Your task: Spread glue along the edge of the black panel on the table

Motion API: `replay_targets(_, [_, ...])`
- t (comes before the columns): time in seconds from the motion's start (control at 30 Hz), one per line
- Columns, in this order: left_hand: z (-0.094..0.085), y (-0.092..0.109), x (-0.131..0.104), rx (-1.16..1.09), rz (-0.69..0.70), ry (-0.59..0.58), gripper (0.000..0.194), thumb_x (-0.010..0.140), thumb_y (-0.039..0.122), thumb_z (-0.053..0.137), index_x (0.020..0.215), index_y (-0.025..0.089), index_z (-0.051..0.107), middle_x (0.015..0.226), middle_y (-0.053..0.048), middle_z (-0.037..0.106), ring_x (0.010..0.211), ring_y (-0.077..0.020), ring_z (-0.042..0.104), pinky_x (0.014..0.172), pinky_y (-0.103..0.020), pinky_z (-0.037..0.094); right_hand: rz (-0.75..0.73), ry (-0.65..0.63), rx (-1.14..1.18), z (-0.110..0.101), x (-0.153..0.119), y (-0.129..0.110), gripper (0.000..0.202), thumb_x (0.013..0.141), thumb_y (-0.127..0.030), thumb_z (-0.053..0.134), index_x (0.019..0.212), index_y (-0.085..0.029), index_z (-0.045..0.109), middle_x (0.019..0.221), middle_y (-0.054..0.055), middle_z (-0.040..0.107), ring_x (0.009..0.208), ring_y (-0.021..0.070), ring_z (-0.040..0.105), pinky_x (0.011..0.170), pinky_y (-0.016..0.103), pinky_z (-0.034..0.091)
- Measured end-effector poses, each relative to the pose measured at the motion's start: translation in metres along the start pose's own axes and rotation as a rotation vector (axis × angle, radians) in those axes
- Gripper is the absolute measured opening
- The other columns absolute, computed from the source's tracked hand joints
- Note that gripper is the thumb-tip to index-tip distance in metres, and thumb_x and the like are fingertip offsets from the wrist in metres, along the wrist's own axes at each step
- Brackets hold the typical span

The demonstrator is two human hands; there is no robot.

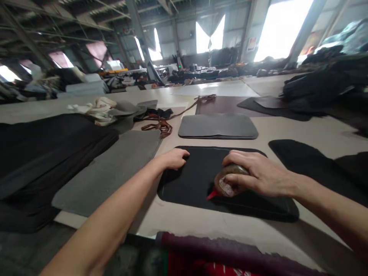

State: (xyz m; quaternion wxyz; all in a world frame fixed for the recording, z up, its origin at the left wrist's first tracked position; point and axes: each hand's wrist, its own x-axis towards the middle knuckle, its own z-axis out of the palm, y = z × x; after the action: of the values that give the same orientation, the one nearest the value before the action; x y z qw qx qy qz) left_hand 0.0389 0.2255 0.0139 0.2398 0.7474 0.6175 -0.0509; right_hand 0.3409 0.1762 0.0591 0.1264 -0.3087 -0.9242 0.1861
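Observation:
A black panel with rounded corners (195,184) lies flat on the pale table (184,216) in front of me. My left hand (175,159) rests at the panel's upper left part, its fingers curled down; whether they pinch anything is hidden. Over the right half of the panel, my right hand (248,174) is wrapped round a rounded bottle (225,186), tilted on its side. The bottle's red pointed tip (212,194) is directed down and left, at or just above the black surface.
A stack of grey panels (217,126) lies just behind the black one. Grey sheet (115,168) and black fabric (43,153) cover the left side. Another black piece (304,157) is at right. Brown straps (159,126) and a dark heap (319,92) lie farther back.

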Motion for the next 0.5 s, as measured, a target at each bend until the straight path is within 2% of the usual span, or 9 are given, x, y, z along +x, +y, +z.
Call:
replay_targets(0.27, [-0.002,0.002,-0.003,-0.123,-0.048,-0.03,0.064,0.079,0.001,0.049,0.14,0.019,0.053,0.145,-0.008,0.056,0.11,-0.0218,0.067,0.065,-0.018,0.06,-0.088,-0.003,0.073,0.028,0.047,-0.014,0.026,0.099,-0.045,0.051,0.109,-0.022,0.058,0.107,0.005,0.063,0.096,0.0229,0.061,0.081,0.034,0.042])
replay_targets(0.4, [-0.005,0.004,-0.005,-0.167,-0.056,-0.046,0.064,0.079,-0.002,0.047,0.138,0.019,0.054,0.143,-0.009,0.058,0.107,-0.0201,0.069,0.067,-0.019,0.061,-0.144,0.005,0.092,0.044,0.069,-0.025,0.024,0.099,-0.041,0.052,0.109,-0.02,0.057,0.107,0.006,0.062,0.097,0.0232,0.059,0.082,0.034,0.041])
replay_targets(0.5, [-0.008,0.006,-0.009,-0.176,-0.029,-0.042,0.056,0.082,0.0,0.05,0.134,0.018,0.058,0.135,-0.008,0.063,0.108,-0.0216,0.068,0.066,-0.019,0.061,-0.171,0.029,0.084,0.056,0.083,-0.031,0.023,0.099,-0.038,0.052,0.11,-0.019,0.057,0.111,0.007,0.061,0.097,0.0235,0.059,0.083,0.035,0.04])
